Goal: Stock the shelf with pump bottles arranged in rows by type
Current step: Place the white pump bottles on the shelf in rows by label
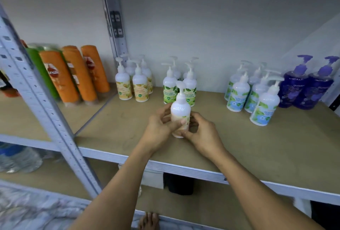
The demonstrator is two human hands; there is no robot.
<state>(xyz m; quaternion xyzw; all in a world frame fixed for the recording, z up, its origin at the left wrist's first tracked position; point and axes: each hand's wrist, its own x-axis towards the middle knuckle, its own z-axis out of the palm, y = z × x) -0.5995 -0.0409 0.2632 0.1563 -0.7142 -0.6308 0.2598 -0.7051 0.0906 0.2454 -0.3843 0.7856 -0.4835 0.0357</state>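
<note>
Standing upright at the near middle of the shelf [119, 128], the yellow-label pump bottle [180, 109] is held low on its body by the left grip [160, 128] and right grip [204, 134], fingers curled round it. Smooth rigid plastic, probably light and slippery; grasp the body, not the pump.

We hold a white bottle [180, 109] upright with the left hand [158, 128] and right hand [204, 134] curled round its lower half, over the middle of the shelf [257, 148]. We cannot tell whether its base touches the board. Its label is pale yellow and its white pump points up. Toward the back, the other bottles stand upright, grouped by type. The yellow-label bottles [132, 84] are at the left, and the green-label bottles [170, 86] are just behind the held one. The blue-label bottles [252, 95] run forward on the right, and two purple bottles [305, 88] stand at the far right.
</note>
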